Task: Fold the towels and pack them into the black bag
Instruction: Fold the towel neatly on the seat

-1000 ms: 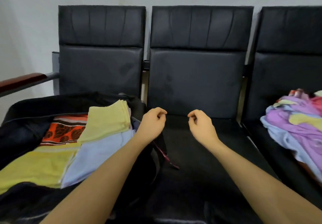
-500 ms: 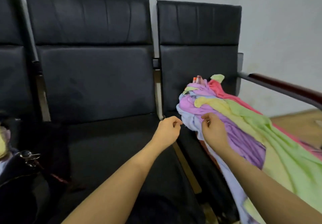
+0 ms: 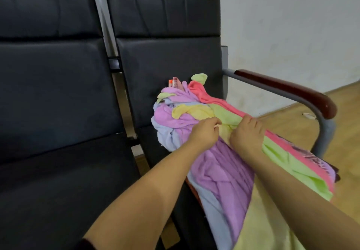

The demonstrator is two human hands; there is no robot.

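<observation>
Both hands, left hand and right hand, pinch the yellow towel; no legible writing.

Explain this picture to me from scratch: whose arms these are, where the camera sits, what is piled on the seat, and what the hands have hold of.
There is no machine here. The arms belong to a person wearing a wide-angle camera on the head, so the one view looks forward and down along their forearms. In front is a row of black padded chairs with a red-brown armrest at the end. On the end seat lies a loose pile of unfolded towels: purple, pale yellow, light green, pink and pale blue. The left hand and the right hand both rest on the pile, fingers curled into the pale yellow towel near the top. The black bag is out of view.
</observation>
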